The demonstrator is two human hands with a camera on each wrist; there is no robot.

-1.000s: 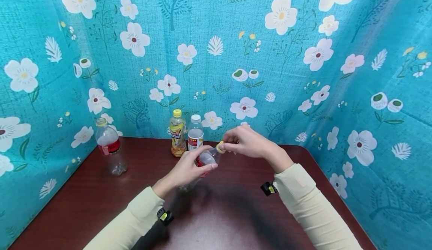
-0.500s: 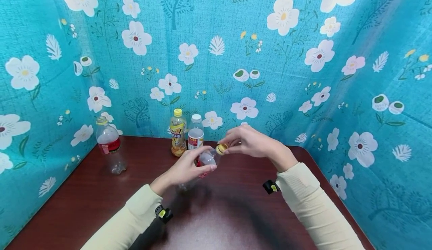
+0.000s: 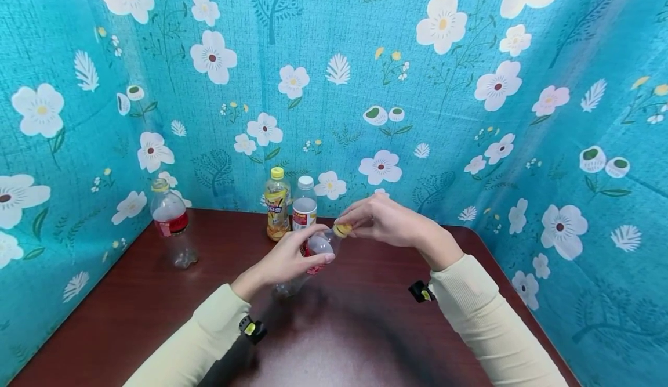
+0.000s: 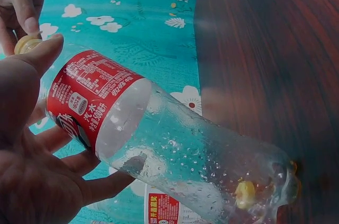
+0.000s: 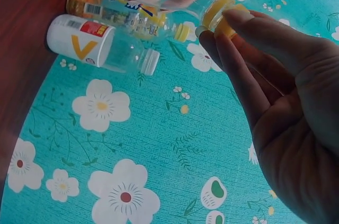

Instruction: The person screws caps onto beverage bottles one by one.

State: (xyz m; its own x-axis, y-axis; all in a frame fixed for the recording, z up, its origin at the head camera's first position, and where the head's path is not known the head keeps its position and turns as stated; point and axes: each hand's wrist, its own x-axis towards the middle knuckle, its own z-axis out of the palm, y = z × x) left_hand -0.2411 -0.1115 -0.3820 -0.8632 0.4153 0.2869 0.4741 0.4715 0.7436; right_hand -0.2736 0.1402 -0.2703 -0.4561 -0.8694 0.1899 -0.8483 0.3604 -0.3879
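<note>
My left hand (image 3: 286,259) grips a clear plastic soda bottle (image 4: 175,139) with a red label, holding it tilted with its neck up to the right. Water drops cling inside, and a small yellow piece (image 4: 245,195) shows at its bottom end. My right hand (image 3: 386,220) pinches a yellow bottle cap (image 5: 232,21) between thumb and fingers at the bottle's mouth. A yellow ring (image 5: 216,11) circles the neck beside the cap. Whether the cap sits on the thread, I cannot tell.
Behind the hands stand a yellow-capped tea bottle (image 3: 277,207) and a white-capped bottle (image 3: 304,204). Another clear bottle with a red label (image 3: 172,221) stands at the left of the dark wooden table (image 3: 219,259). A blue flowered cloth (image 3: 334,102) hangs around the table.
The yellow cap, pinched in my right hand, has tipped and shifted slightly at the bottle's mouth. My left hand keeps its grip on the bottle nearly in place.
</note>
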